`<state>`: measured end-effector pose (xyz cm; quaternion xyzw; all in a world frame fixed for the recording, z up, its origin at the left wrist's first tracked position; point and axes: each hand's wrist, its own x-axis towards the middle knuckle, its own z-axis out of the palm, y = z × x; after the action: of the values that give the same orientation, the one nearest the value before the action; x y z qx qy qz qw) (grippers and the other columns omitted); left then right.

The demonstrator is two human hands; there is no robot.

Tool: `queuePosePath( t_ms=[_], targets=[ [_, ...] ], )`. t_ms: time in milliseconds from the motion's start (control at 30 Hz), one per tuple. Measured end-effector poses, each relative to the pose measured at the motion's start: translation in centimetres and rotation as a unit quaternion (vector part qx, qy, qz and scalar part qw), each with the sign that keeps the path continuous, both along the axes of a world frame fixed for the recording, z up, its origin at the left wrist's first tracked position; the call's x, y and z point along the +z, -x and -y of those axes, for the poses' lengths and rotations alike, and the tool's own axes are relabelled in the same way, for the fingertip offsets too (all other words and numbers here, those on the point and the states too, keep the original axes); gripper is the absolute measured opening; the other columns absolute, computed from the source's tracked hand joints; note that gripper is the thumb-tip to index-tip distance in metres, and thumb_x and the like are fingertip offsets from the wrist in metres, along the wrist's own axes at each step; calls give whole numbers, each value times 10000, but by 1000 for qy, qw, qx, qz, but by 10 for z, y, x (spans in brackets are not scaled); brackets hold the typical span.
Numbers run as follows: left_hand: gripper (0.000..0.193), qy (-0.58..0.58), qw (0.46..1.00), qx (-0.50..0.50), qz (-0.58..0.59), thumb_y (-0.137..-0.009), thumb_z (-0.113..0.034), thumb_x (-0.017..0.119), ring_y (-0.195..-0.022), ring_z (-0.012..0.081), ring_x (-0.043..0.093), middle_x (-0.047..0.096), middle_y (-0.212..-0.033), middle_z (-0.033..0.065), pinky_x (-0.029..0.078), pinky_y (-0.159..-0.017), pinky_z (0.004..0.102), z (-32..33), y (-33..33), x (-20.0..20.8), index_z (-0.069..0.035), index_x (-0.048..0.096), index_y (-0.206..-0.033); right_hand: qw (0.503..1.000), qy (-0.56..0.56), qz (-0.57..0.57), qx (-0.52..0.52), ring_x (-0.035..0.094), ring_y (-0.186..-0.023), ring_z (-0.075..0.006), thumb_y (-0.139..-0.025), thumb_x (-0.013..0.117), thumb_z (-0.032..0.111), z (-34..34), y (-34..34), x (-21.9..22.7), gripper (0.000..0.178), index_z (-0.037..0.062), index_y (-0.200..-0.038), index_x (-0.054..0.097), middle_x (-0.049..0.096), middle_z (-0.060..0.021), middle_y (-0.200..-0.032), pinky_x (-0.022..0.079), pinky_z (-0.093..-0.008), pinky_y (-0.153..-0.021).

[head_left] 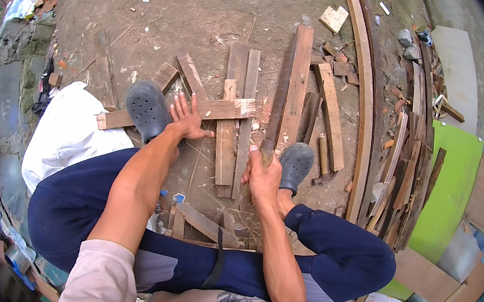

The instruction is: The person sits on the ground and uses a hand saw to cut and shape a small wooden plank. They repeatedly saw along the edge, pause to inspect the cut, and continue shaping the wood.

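Observation:
My left hand rests with spread fingers on a short wooden board, just beside my left clog, which stands on the same board. The board's right end is pale and splintered, and it lies across a lengthwise wooden plank. My right hand is wrapped round the wooden handle of what looks like a machete. Its long dark blade points away from me, alongside a brown beam; part of the handle is hidden in my fist.
A hammer lies right of my right clog. Long timbers and scrap wood line the right side, beside a green panel. A white sack sits at left by a low wall. Offcuts lie between my legs.

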<state>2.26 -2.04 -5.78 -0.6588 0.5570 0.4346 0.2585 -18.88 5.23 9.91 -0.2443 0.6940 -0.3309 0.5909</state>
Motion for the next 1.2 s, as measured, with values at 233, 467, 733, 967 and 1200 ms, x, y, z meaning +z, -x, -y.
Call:
queuePosePath(
  t_ms=[233, 467, 733, 967, 1200],
  targets=[
    [1568, -4, 1000, 0, -11, -683, -744, 774, -1385, 541, -381, -344, -1506, 415, -150, -1140, 655, 2, -3, -5, 18, -337, -1486, 976, -189, 93, 55, 477, -442, -119, -976, 652, 217, -6, 3, -26, 243, 67, -857, 503, 494, -9, -614, 426, -305, -404],
    [1563, -16, 1000, -5, 0, -693, -740, 770, -1387, 546, -374, -341, -1505, 416, -144, -1142, 657, 4, 5, 6, 35, -337, -1478, 983, -29, -142, 116, 547, -495, -135, -964, 634, 198, -14, 0, -39, 195, 38, -881, 560, 519, -17, -576, 445, -324, -425],
    [1562, -12, 1000, 3, 7, -691, -721, 785, -1400, 541, -359, -329, -1516, 412, -132, -1151, 649, 1, 0, 3, 15, -341, -1484, 998, -18, 59, 15, 464, -434, -107, -956, 666, 208, 21, 13, 18, 253, 74, -828, 493, 492, 7, -597, 424, -293, -410],
    [1574, -7, 1000, 4, 2, -675, -726, 794, -1403, 533, -363, -332, -1517, 407, -132, -1151, 650, 0, 0, -1, -3, -341, -1491, 966, -230, 106, 54, 512, -449, -142, -934, 631, 192, 1, 12, -30, 198, 18, -855, 580, 506, -17, -578, 428, -333, -403],
    [1583, -14, 1000, 3, 5, -667, -727, 797, -1394, 531, -377, -345, -1505, 414, -138, -1148, 650, 3, 5, 2, -3, -348, -1486, 993, -95, 23, 63, 463, -445, -128, -954, 637, 160, -10, 7, -28, 215, 55, -809, 519, 475, -3, -588, 412, -320, -410]
  ],
)
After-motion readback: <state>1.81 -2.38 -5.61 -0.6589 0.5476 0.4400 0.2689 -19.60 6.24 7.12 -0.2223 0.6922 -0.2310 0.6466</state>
